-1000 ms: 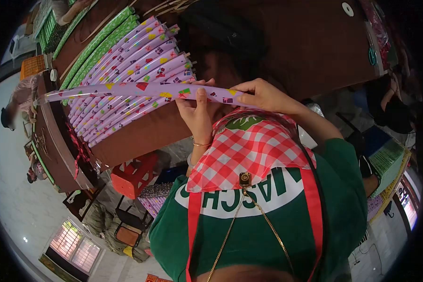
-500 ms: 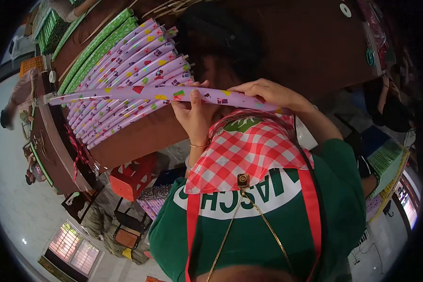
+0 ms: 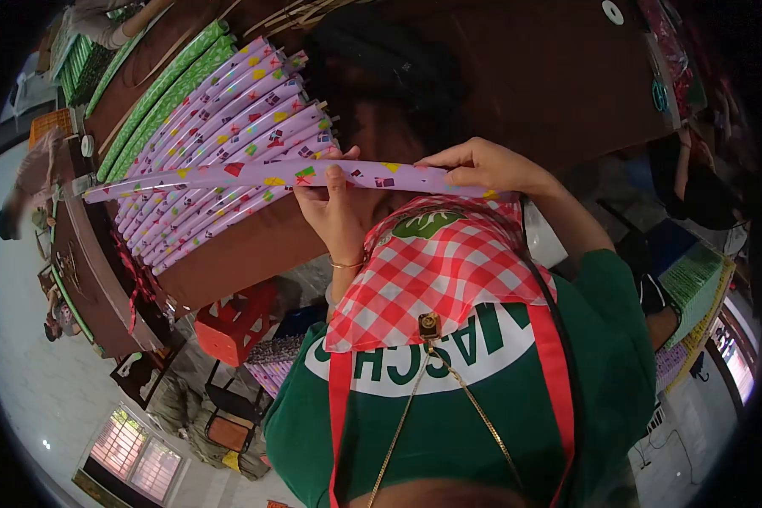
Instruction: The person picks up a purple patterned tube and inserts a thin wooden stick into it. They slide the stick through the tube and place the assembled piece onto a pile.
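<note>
While left hand (image 3: pixel 340 212) grips purple roll (image 3: pixel 229 175) mid-length | right hand (image 3: pixel 483 165) clasps its end | roll stack (image 3: pixel 229 110) behind

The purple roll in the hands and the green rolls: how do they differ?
The purple roll carries coloured shapes; the green rolls, a pale pattern. The purple roll is held in the left hand and right hand; the green rolls lie on the table. Both are long and thin.

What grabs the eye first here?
The long purple patterned tube, held crosswise at centre by the left hand and right hand. Behind it, upper left, a fanned stack of matching purple tubes lies on a brown table. A red-and-white checked cloth hangs just below.
</note>
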Tool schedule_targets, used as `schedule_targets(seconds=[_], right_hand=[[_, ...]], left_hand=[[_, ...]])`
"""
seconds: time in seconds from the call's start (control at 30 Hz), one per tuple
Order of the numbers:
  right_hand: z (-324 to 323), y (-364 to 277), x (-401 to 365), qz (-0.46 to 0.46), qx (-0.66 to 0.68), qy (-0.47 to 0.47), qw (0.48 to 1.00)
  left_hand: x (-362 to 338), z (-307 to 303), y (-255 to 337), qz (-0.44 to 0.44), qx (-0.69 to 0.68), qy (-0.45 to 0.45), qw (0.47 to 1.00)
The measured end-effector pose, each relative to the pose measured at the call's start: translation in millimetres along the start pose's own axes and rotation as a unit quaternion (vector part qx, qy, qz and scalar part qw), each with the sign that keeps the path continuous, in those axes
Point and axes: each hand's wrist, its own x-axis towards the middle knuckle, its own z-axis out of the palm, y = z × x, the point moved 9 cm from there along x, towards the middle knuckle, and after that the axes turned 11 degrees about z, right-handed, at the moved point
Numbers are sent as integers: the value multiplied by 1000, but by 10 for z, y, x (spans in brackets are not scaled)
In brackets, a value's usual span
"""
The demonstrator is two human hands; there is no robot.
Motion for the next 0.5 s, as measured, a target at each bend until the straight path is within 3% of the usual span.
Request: schedule_targets(seconds=[0.5], right_hand=[[38,19,12,23,50,2,998]], left_hand=[[-2,-18,-6,-5,14,1,1000]])
